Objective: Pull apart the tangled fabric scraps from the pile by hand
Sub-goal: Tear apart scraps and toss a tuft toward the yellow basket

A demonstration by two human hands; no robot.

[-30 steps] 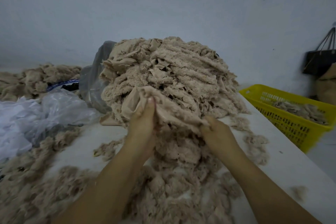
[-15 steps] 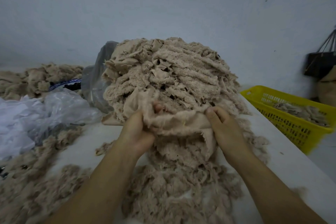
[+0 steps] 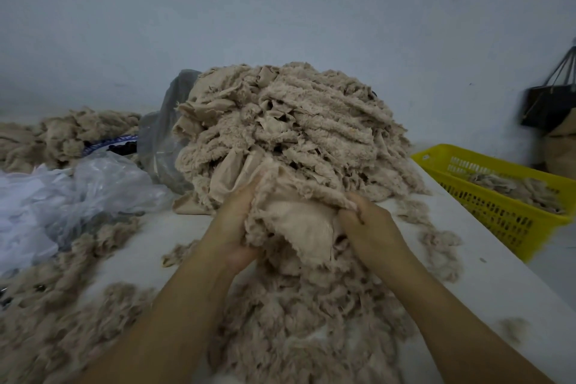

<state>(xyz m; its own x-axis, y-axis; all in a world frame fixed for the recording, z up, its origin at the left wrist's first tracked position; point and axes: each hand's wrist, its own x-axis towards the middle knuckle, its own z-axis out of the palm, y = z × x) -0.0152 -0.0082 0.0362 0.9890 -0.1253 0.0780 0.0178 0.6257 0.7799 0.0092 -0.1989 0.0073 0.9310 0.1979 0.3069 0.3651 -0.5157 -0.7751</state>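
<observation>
Beige fleece strips, tangled and layered, made up the pile (image 3: 296, 121), a tall mound standing on the white table (image 3: 467, 246) close to the pale wall (image 3: 280, 9). At the pile's near foot both hands were clenched on one scrap (image 3: 307, 223), whose smooth woven backing faced up between them while its far edge ran in under the mound's fuzzy strips. The left hand (image 3: 233, 227) gripped the scrap's left side, fingers curled deep into the fluffy edge. The right hand (image 3: 371, 227) grasped the right side, fingers folded over the fringe. The two hands sat near each other but apart, with the scrap spanning the gap. In front of the pile, under and between the forearms, loose fluff (image 3: 311, 321) was spread thickly over the table, and more lay to the pile's front left. Crumpled clear plastic (image 3: 93, 187) lay to the left of the pile. A grey bag (image 3: 162, 134) leaned against the pile's left rear flank. Beyond the plastic, further left of the pile, was a second, lower heap (image 3: 78, 131) of the same beige stuff. To the right of the pile, past the table's edge, a yellow slotted basket (image 3: 498, 221) held a few scraps. Above and beyond the basket, far right of the pile, a dark bag (image 3: 545, 106) hung by its straps against the wall.
</observation>
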